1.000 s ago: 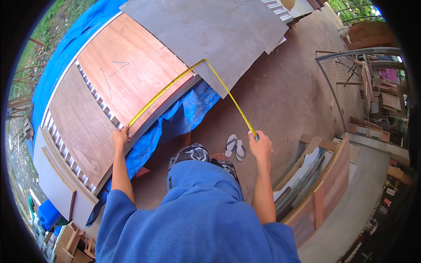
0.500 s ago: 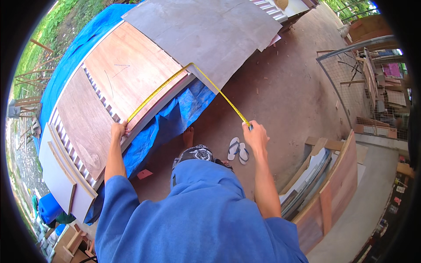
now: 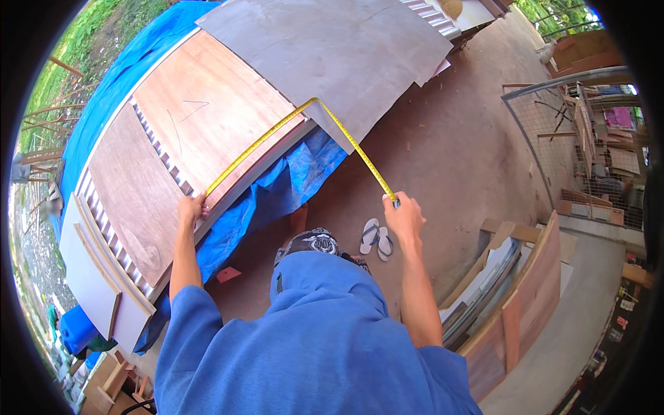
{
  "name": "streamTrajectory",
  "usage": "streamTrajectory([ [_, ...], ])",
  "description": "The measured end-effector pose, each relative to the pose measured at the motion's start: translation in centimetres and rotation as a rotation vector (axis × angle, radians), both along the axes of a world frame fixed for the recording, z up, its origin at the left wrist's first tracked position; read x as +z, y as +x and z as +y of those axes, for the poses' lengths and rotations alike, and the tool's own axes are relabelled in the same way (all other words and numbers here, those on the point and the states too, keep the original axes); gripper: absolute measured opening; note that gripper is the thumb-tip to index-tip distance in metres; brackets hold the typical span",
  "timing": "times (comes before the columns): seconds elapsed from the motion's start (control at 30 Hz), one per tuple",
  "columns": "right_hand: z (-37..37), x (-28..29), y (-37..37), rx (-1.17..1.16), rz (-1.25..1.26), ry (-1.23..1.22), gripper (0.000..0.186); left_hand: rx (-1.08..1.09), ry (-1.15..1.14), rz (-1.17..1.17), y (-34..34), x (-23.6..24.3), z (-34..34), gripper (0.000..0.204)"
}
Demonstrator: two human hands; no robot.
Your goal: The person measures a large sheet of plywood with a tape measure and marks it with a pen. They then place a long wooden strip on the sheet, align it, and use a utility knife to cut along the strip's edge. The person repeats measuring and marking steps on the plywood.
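Note:
A yellow tape measure [image 3: 264, 140] is pulled out between my hands, its blade bent sharply near the corner of a grey sheet [image 3: 332, 59]. My left hand [image 3: 191, 207] is closed on the blade's end at the near edge of a light plywood panel [image 3: 211, 97]. From there the blade runs along that edge, then slants down to my right hand [image 3: 405, 216]. My right hand is wrapped round the tape's case, mostly hidden by the fingers, and is held out over the floor. Thin pencil-like lines mark the plywood.
A darker board [image 3: 131, 187] and white panels [image 3: 97, 277] lie left on the corrugated stack. Blue tarp [image 3: 277, 183] hangs below its edge. Slippers [image 3: 377, 238] sit on the concrete floor. A wooden crate of offcuts [image 3: 512, 311] stands right, near a wire-mesh gate [image 3: 546, 138].
My left hand has shifted slightly to the right along the panel edge, and the tape's bend has moved right with it. The right hand stays nearly in place, still gripping the case.

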State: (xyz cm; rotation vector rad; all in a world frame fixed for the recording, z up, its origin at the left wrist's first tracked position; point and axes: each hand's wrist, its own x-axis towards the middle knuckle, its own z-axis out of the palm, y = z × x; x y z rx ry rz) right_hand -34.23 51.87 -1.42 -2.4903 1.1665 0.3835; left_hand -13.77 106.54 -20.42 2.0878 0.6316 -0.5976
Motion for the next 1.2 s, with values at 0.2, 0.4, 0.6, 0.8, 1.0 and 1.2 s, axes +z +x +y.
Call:
streamTrajectory([
  [0.2, 0.4, -0.2, -0.2, -0.017, 0.010, 0.006, 0.045, 0.021, 0.042, 0.024, -0.4, 0.6, -0.2, 0.047],
  [0.4, 0.7, -0.1, -0.8, -0.015, 0.024, 0.007, 0.046, 0.058, -0.006, 0.036, -0.5, 1.4, -0.3, 0.047],
  [0.6, 0.5, 0.0, -1.1, -0.013, 0.027, -0.005, 0.044, 0.111, -0.132, 0.000, -0.7, 1.0, 0.2, 0.045],
  [0.8, 0.2, 0.4, -1.2, -0.003, -0.017, -0.012, 0.042, 0.143, -0.132, -0.033, -1.0, 0.4, 0.6, 0.045],
  [1.0, 0.0, 0.7, -1.2, -0.004, 0.005, -0.018, 0.041, 0.103, -0.097, -0.013, -1.0, 0.7, 0.6, 0.045],
  [1.2, 0.1, 0.5, -1.3, 0.002, 0.016, -0.015, 0.042, 0.099, -0.092, -0.032, -1.2, 1.2, 0.4, 0.045],
])
